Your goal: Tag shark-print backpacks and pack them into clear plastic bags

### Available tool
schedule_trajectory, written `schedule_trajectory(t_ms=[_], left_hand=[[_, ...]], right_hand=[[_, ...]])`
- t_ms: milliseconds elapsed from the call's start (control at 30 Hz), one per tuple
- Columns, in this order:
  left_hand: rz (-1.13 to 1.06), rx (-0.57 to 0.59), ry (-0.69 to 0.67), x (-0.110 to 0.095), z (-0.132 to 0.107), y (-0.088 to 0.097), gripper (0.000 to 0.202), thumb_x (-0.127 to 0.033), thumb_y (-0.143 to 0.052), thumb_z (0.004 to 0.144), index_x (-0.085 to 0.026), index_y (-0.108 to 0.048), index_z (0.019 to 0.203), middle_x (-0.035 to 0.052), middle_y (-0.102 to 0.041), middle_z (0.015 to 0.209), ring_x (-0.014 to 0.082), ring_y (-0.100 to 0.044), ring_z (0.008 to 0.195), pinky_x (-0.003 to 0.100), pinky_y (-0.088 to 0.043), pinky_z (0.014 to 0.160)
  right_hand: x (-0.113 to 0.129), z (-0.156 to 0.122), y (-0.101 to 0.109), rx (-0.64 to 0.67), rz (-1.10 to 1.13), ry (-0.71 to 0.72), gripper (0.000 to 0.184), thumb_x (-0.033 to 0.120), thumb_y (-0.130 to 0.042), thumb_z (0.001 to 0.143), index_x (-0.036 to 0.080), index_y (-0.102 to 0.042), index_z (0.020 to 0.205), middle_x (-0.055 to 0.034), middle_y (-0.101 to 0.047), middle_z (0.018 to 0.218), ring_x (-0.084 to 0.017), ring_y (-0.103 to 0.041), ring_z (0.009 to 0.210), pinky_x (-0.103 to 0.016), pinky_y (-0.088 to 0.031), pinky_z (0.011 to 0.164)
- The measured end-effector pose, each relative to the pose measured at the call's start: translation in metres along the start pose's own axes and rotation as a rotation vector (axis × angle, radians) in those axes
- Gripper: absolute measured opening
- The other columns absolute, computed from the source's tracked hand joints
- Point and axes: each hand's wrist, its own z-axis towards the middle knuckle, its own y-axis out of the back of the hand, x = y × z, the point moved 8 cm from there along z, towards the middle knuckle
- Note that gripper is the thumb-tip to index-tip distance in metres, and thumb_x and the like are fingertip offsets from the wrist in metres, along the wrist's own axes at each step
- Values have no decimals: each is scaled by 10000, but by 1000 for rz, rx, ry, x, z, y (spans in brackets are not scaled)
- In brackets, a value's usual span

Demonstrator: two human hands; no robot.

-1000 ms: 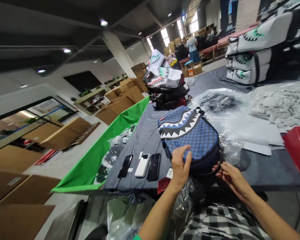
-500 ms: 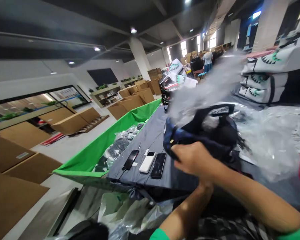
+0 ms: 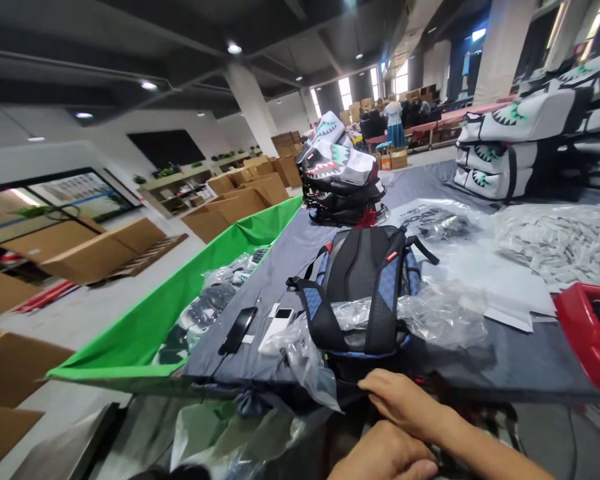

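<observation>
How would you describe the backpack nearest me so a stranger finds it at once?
On the grey table beside the green bin, the backpack lies alone near the front edge. Unlike the stacked shark-mouth bags behind, it shows black straps, partly under clear plastic.

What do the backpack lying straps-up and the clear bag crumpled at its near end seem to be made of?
The backpack looks like matte woven fabric, probably synthetic, with padded black back panel and straps. The clear bag looks like thin glossy plastic film: see-through, creased, catching light.
</observation>
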Motion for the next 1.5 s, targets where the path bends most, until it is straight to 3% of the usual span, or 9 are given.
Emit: schedule_trajectory(t_ms=[200,367,567,633,733,933,1167,1367,1500], left_hand=[[92,-401,-181,2,37,57,279,-290,-455,1028,-192,-648,1204,73,-767,1102,198,-665,1168,376,-471,1101],[554,-266,-170,20,110,59,423,-423,-665,935,-160,-647,1266,109,-725,1249,285,-509,1407,523,-336,1227],[599,-379,430,86,122,118,580,-481,-544,984,-194,-504,1486,117,-481,1564,413,-342,1497,701,-252,1198],[530,-367,609,110,111,125,556,-445,-486,1009,-183,-486,1499,113,-462,1575,408,-419,1451,684,-318,1164],[445,-358,687,130,105,123,512,-402,-427,1028,-202,-481,1496,92,-473,1573,340,-495,1399,599,-377,1149],[426,-365,641,135,109,117,504,-405,-438,1017,-228,-484,1487,87,-479,1573,332,-528,1348,625,-331,1165],[228,-370,608,120,95,132,481,-359,-501,1006,-330,-479,1486,40,-498,1561,330,-417,1456,727,-222,1185],[311,-787,254,14,59,115,332,-266,-510,1007,-252,-626,1318,65,-712,1309,257,-472,1425,600,-165,1256],[242,-531,-146,-48,90,46,668,-440,-619,959,-162,-402,1526,146,-590,1464,231,-427,1466,470,-246,1258]], right_hand=[[-39,-128,76,-448,-30,-233,193,216,-527,984,243,-696,1073,-16,-749,861,-157,-725,713,-215,-598,660],[-94,-159,131,-561,-236,-333,199,297,-515,1005,231,-701,1038,-30,-757,892,-171,-734,738,-240,-612,694],[-218,-198,235,-770,-571,-695,535,564,-529,917,149,-622,1240,-201,-672,1182,-340,-652,1063,-490,-561,875],[-260,-208,250,-736,-596,-868,713,623,-592,809,98,-598,1292,-250,-646,1221,-395,-619,1097,-534,-534,868],[-297,-201,242,-576,-484,-912,548,604,-587,773,170,-714,1083,-163,-730,1026,-349,-664,944,-480,-531,810],[-281,-189,215,-533,-396,-731,528,694,-517,819,236,-761,914,-99,-766,984,-326,-682,977,-458,-521,842],[-273,-205,230,-715,-395,-697,614,761,-423,836,234,-712,711,-113,-738,782,-297,-687,733,-431,-531,682],[-209,-173,240,-669,-431,-416,507,684,-464,923,243,-681,800,-116,-759,929,-320,-712,952,-468,-546,881],[-137,-146,179,-233,-197,-233,396,570,-474,990,258,-680,860,-38,-723,727,-194,-677,596,-261,-554,575]])
